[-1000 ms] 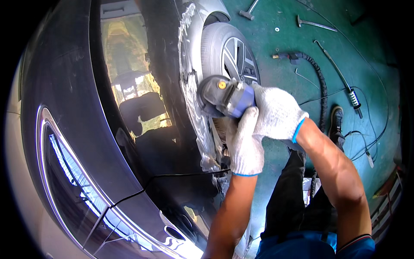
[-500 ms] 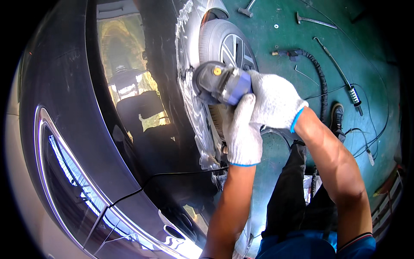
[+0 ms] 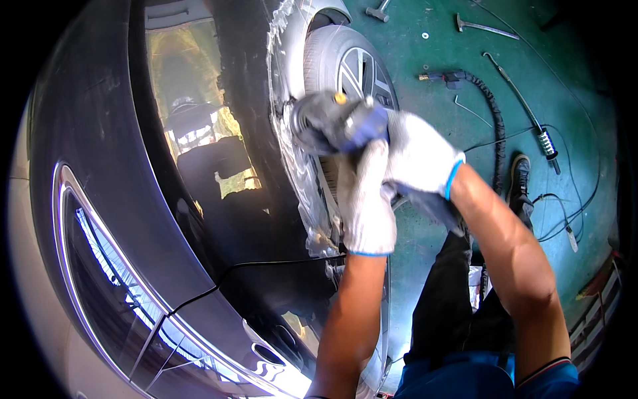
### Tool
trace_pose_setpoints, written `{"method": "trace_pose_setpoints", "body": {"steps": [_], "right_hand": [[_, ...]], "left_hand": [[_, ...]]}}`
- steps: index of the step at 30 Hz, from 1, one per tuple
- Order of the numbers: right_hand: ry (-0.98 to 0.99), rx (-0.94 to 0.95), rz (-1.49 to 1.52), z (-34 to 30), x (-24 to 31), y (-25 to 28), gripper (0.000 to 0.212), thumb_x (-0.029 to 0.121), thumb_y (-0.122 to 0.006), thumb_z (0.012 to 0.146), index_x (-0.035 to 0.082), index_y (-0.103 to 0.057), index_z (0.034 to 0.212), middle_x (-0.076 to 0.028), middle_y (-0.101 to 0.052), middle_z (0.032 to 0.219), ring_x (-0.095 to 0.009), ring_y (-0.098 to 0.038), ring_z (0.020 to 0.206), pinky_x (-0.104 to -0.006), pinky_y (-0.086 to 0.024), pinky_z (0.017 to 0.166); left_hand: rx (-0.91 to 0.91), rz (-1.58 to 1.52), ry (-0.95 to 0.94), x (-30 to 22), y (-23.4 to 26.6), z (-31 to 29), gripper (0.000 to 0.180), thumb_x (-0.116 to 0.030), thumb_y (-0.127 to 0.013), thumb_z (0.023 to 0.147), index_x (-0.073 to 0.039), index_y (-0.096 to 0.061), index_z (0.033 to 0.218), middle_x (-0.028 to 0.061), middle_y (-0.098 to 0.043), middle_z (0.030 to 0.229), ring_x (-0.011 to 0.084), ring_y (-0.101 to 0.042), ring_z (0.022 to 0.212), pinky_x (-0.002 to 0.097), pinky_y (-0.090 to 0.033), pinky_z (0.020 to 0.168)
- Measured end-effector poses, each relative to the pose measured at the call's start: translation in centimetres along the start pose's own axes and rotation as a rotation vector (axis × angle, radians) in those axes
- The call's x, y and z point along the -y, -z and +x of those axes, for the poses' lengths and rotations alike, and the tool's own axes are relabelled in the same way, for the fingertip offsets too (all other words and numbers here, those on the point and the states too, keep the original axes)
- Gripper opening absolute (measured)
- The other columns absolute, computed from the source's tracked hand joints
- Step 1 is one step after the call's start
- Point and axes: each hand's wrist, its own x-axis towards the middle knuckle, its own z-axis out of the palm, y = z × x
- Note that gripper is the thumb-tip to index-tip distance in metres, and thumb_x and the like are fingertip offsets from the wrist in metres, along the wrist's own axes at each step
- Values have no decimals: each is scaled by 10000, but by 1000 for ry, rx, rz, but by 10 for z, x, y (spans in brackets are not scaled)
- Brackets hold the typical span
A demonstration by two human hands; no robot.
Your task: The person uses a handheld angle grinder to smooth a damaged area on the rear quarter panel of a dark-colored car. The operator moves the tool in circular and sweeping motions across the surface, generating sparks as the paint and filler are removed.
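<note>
Both my hands wear white knit gloves with blue cuffs and grip an angle grinder point(image 3: 335, 126), blurred by motion. My right hand point(image 3: 420, 151) wraps around its blue body, which also shows beneath that hand. My left hand point(image 3: 369, 209) is closed on it from below, its fingers partly hidden. The grinder's round head is against or just over the scraped bare-metal strip point(image 3: 307, 199) along the wheel-arch edge of a dark car point(image 3: 259, 219); whether it touches cannot be told. Beyond the grinder is the wheel point(image 3: 362, 70), partly covered by the tool.
A black cable point(image 3: 279, 263) crosses the car body toward my left wrist. On the green floor to the right lie two hammers point(image 3: 488, 32) point(image 3: 378, 12), a black-sleeved air hose point(image 3: 493, 120), a hooked rod with a spring point(image 3: 525, 110) and thin cables point(image 3: 565, 206).
The grinder has tilted and shifted slightly left, with its rear body now showing below my right hand. Both hands have moved a little left with it.
</note>
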Motion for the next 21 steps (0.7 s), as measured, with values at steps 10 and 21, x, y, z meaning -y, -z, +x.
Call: {"method": "trace_pose_setpoints", "body": {"steps": [10,21], "right_hand": [[-22,-10,167,-77,-16,-64,551,316,-741,771,9,-615,1211,-282,-704,914,-491,-686,912,-505,-574,803],[4,41,358,-52,-7,-57,553,360,-767,792,-10,-640,1183,-271,-707,1003,-430,-691,946,-456,-550,879]], "left_hand": [[-253,161,76,30,31,-77,522,-159,-669,976,-6,-516,1452,114,-583,1396,231,-575,1297,407,-467,1105],[-197,245,33,4,20,-57,550,-186,-760,969,29,-512,1410,97,-616,1324,152,-592,1193,312,-464,1049]]}}
